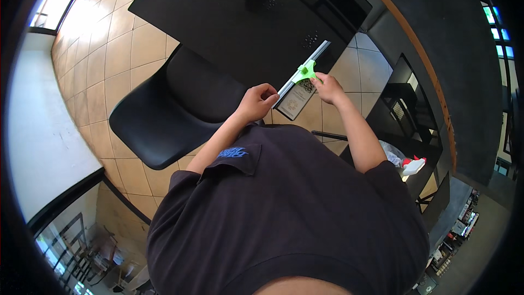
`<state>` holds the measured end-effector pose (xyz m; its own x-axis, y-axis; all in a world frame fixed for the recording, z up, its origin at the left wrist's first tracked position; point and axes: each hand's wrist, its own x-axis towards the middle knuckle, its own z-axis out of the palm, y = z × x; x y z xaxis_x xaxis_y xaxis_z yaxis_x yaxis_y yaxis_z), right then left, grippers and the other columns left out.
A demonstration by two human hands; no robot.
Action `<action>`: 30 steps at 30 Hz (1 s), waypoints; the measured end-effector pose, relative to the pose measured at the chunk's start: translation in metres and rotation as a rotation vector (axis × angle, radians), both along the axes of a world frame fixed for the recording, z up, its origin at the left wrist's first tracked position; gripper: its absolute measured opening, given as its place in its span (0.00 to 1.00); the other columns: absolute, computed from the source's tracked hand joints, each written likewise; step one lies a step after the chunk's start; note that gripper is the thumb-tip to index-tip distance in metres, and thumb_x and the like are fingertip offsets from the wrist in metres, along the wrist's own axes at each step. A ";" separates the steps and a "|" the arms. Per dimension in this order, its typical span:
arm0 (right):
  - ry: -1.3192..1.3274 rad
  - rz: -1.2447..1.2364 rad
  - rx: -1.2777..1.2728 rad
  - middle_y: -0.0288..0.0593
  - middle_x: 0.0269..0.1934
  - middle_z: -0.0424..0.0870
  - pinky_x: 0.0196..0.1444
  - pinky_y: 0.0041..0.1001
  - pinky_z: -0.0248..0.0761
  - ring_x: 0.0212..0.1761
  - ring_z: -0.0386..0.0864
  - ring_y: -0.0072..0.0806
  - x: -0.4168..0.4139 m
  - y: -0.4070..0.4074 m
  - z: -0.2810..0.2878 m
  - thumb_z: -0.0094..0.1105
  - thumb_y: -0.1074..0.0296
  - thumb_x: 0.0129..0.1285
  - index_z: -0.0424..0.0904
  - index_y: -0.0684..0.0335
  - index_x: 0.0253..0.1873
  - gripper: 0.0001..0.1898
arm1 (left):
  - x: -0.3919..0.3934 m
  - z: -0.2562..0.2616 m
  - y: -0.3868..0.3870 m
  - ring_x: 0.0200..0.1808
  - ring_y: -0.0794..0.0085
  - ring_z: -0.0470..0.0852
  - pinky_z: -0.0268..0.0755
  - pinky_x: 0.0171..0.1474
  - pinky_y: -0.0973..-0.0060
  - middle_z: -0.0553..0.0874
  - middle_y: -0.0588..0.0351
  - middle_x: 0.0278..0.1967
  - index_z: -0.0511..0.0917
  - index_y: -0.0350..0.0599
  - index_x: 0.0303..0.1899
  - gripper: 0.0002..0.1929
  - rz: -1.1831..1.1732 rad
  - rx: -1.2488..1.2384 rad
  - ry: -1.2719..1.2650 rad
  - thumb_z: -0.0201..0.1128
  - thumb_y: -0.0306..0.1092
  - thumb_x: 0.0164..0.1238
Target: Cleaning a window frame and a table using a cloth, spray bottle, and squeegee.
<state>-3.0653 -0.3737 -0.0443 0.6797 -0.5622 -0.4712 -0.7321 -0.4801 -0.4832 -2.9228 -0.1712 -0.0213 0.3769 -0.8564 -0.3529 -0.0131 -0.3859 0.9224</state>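
A squeegee with a bright green handle part and a long grey blade bar lies aslant near the corner of a glossy black table. My right hand is closed around its green handle. With thumb and fingers curled, my left hand is at the bar's lower end; whether it grips the bar cannot be told. Below the bar, a flat printed panel with a pattern and writing shows, partly hidden by the squeegee. Drops of liquid dot the tabletop beyond the blade, with more at the far side.
A black chair stands at the left against the table. On a dark surface at the right is a spray bottle with a red and white head. A wood-edged ledge runs along the right. Tan floor tiles show around the table.
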 end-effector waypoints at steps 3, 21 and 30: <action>0.019 0.031 0.021 0.50 0.43 0.75 0.47 0.33 0.65 0.46 0.72 0.42 0.022 -0.014 0.001 0.45 0.53 0.58 0.70 0.55 0.51 0.19 | 0.022 -0.013 0.001 0.26 0.83 0.72 0.65 0.31 0.85 0.77 0.61 0.24 0.74 0.38 0.31 0.05 0.041 -0.049 0.021 0.55 0.30 0.57; -0.037 0.185 -0.023 0.50 0.43 0.75 0.46 0.35 0.64 0.45 0.72 0.43 0.130 -0.047 0.009 0.44 0.55 0.59 0.73 0.58 0.45 0.16 | 0.054 -0.024 -0.021 0.23 0.82 0.73 0.65 0.26 0.84 0.77 0.61 0.20 0.75 0.37 0.28 0.07 0.228 -0.200 0.053 0.56 0.31 0.54; -0.043 0.102 0.042 0.53 0.38 0.77 0.43 0.34 0.66 0.41 0.74 0.45 -0.022 -0.023 0.022 0.47 0.58 0.57 0.73 0.59 0.46 0.16 | 0.035 -0.023 0.000 0.28 0.80 0.75 0.68 0.34 0.83 0.78 0.60 0.24 0.74 0.37 0.31 0.05 0.306 -0.104 0.059 0.54 0.28 0.57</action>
<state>-3.0874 -0.3966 -0.0228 0.7523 -0.4695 -0.4622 -0.6588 -0.5299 -0.5340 -2.8873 -0.1708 -0.0442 0.6039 -0.7388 -0.2990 0.1442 -0.2677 0.9527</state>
